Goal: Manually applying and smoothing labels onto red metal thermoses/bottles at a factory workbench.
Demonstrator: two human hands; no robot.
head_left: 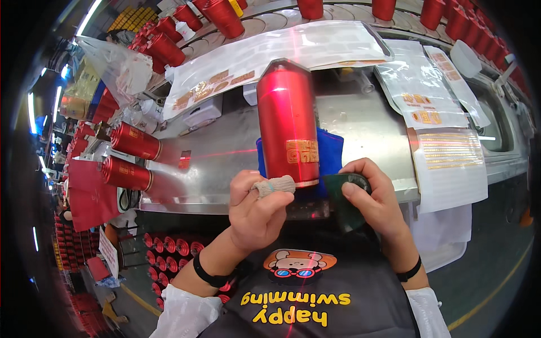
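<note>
A shiny red cylindrical container (pixel 286 115) with gold decoration near its lower end lies on a blue cloth (pixel 330 152), pointing away from me. Red laser lines cross it. My left hand (pixel 256 211) is beside the container's near end, its fingers curled. One of those fingers wears a beige knitted finger sleeve (pixel 274 186). Whether the curled fingers pinch anything is hidden. To the right of that end, my right hand (pixel 372 194) grips a thin dark green scraper (pixel 345 205) between thumb and fingers.
Sheets with gold decals (pixel 448 169) lie right on the metal table (pixel 372 124). A long white decal sheet (pixel 270 53) spans the back. Two red containers (pixel 134 141) lie at the left. Behind runs a conveyor (pixel 265 21) carrying red containers. A sink (pixel 499 127) is far right.
</note>
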